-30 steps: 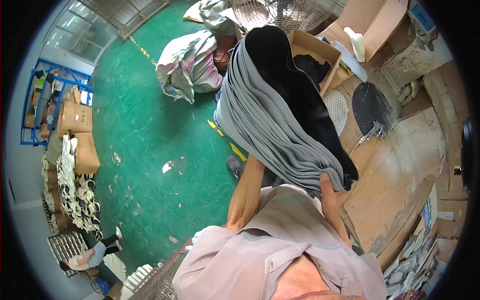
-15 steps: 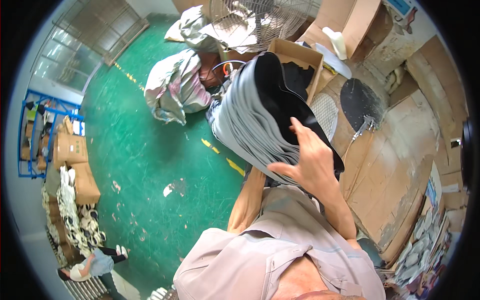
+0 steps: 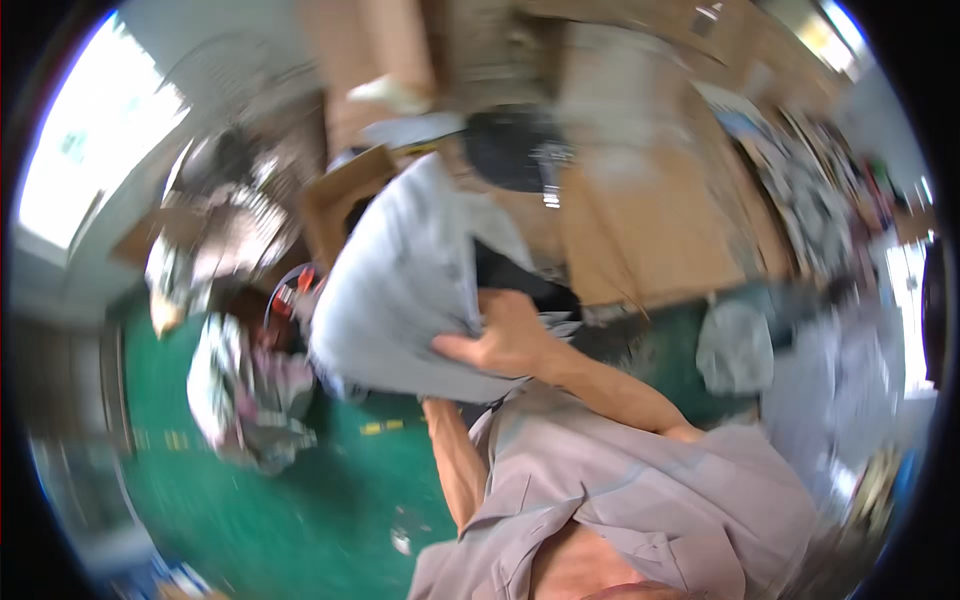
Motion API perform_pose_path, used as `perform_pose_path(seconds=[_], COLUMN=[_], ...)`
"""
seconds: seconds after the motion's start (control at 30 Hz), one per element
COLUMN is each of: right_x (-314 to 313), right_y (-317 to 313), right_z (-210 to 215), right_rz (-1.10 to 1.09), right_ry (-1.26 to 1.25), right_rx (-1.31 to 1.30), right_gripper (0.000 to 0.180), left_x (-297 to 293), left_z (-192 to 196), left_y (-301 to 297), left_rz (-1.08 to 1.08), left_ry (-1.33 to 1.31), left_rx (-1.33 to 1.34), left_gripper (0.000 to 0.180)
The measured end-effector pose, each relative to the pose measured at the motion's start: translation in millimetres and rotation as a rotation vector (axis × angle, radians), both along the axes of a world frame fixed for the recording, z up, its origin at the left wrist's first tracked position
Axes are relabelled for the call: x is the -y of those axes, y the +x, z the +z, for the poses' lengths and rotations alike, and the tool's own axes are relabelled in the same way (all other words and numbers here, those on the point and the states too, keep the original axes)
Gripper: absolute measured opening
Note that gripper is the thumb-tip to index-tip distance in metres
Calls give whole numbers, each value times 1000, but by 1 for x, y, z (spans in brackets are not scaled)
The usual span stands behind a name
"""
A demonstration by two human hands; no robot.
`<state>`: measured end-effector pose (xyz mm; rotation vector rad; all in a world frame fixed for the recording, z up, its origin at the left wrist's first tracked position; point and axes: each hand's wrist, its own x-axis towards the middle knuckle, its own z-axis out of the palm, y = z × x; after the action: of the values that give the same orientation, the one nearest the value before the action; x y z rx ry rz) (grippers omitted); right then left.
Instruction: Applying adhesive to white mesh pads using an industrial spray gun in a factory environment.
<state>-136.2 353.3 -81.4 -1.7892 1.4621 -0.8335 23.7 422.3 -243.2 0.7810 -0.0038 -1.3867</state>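
Observation:
A thick, bent stack of grey sheets [image 3: 390, 290], with black faces [image 3: 522, 277] showing on its right side, is in front of my body. My right hand [image 3: 512, 338] is closed at the stack's near right edge, its thumb lying across the grey surface; motion blurs the fingers. From below, my left forearm [image 3: 452, 455] reaches under the stack, which hides my left hand. Just beyond the stack is an open cardboard box [image 3: 318, 205] with dark contents.
Woven sacks [image 3: 225, 395] lie on the green floor at left, below a wire-guarded fan [image 3: 225, 160]. Flattened cardboard [image 3: 650, 240] and a dark oval piece [image 3: 512, 148] are beyond the stack. A pale plastic bag [image 3: 735, 348] is at right.
The view has swung right. My right hand, formerly spread above the stack's black face, now closes on its edge. The stack has turned, showing more of its grey side.

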Motion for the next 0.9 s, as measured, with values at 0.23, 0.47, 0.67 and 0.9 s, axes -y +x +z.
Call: perform_pose_path(seconds=[0.23,0.47,0.67,0.9], right_x=[-22,-13,13,62], right_y=[-61,-215,-375,-503], right_z=[-8,-29,-48,-69], right_rz=[-518,-617,-766,-642], right_ry=[-352,-327,-223,-194], right_rx=[34,333,535,982], right_gripper=[78,76,78,73], left_x=[54,106,116,134], left_z=[19,38,68,122], left_y=[-52,-206,-320,-427], left_rz=[-251,-378,-394,-350], left_ry=[-4,-43,-36,-438], left_rx=[202,327,838,1326], left_gripper=[65,65,68,77])
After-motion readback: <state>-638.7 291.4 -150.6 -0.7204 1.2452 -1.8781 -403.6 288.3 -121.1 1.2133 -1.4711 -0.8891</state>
